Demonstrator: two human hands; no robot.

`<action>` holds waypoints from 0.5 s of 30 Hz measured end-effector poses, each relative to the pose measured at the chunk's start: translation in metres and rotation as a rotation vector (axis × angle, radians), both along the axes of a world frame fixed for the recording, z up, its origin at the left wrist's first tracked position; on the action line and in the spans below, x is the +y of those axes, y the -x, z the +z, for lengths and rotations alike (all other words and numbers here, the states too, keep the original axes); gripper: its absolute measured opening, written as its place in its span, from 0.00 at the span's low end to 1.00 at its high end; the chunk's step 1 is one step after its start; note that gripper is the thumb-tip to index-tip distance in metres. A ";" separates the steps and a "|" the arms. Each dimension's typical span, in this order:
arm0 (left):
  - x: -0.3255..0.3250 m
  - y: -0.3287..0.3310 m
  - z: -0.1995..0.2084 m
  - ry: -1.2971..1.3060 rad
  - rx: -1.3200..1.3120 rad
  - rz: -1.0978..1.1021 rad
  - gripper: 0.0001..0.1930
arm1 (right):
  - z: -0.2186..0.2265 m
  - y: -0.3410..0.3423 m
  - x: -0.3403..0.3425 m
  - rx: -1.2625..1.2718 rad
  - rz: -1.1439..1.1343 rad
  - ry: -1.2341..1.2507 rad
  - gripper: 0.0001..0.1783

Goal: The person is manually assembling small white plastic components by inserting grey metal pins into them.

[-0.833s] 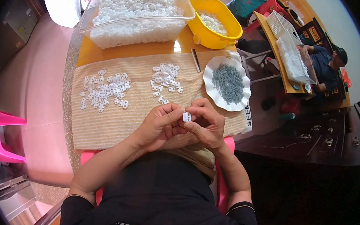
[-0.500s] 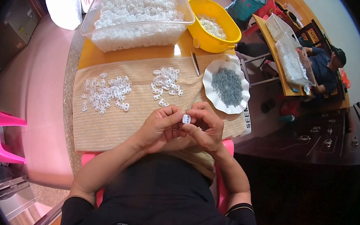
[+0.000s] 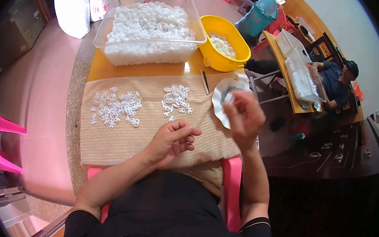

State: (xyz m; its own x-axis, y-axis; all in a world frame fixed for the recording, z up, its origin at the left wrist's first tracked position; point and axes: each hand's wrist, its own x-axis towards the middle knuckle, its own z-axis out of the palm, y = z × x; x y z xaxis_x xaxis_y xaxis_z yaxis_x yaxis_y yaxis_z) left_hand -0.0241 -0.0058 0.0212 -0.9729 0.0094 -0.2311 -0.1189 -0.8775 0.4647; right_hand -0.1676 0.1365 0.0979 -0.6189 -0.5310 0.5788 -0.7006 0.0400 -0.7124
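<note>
My right hand, smeared by motion, is raised over the near part of a white scalloped plate. Between its fingertips is a small white plastic piece. The plate carries a heap of thin grey pins, partly hidden by the hand. My left hand hovers above the striped cloth with thumb and forefinger pinched; whatever they hold is too small to make out. Beyond it lie two loose groups of white plastic pieces with holes, a wider one at left and a smaller one mid-cloth.
A clear bin full of white pieces stands at the back, beside a yellow tub. A dark pen-like stick lies near the plate. Pink stools stand around. At right, another person works at a table.
My hands have come apart. The right one has moved right and up with the white piece, over the plate. My left hand stays roughly in place, pinched. The view has tilted slightly.
</note>
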 end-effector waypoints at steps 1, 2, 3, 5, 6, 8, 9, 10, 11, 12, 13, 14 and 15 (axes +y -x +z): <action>-0.001 0.000 -0.001 0.027 -0.019 0.014 0.05 | 0.008 0.016 -0.006 0.092 -0.025 0.017 0.11; -0.002 -0.001 -0.001 0.053 -0.040 0.030 0.04 | 0.010 0.034 -0.013 0.096 -0.040 0.050 0.11; -0.003 -0.002 -0.001 0.055 -0.038 0.034 0.04 | 0.019 0.047 -0.021 0.065 -0.072 0.096 0.11; -0.002 -0.003 0.000 0.087 -0.051 0.037 0.04 | 0.028 0.087 -0.040 0.189 -0.245 0.102 0.13; -0.001 -0.002 0.001 0.088 -0.049 0.031 0.04 | 0.025 0.112 -0.046 0.191 -0.251 0.103 0.13; -0.001 0.000 0.003 0.127 -0.066 0.064 0.04 | 0.018 0.148 -0.052 0.387 -0.437 -0.138 0.16; -0.002 0.001 0.002 0.123 -0.067 0.063 0.04 | 0.012 0.154 -0.048 0.388 -0.438 -0.142 0.16; -0.003 0.000 0.001 0.157 -0.075 0.086 0.04 | 0.008 0.150 -0.049 0.312 -0.399 -0.150 0.16; -0.005 0.000 -0.001 0.189 -0.084 0.107 0.04 | 0.003 0.145 -0.049 0.235 -0.362 -0.161 0.17; -0.008 0.003 -0.001 0.179 -0.094 0.110 0.04 | -0.003 0.141 -0.048 0.229 -0.355 -0.172 0.17; -0.011 0.002 0.002 0.190 -0.091 0.180 0.04 | -0.004 0.122 -0.047 0.109 -0.248 -0.168 0.16; -0.016 0.003 0.003 0.205 -0.085 0.249 0.04 | -0.007 0.104 -0.047 -0.008 -0.144 -0.160 0.15; -0.020 0.001 0.001 0.210 -0.117 0.285 0.04 | -0.015 0.085 -0.045 -0.133 -0.032 -0.155 0.11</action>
State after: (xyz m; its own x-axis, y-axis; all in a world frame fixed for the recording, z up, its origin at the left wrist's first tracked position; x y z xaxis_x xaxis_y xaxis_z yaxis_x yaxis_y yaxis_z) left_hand -0.0250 -0.0255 0.0224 -0.8966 -0.3171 -0.3091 0.0534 -0.7703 0.6355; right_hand -0.2530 0.0912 0.0829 -0.7021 -0.5862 0.4043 -0.5978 0.1767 -0.7819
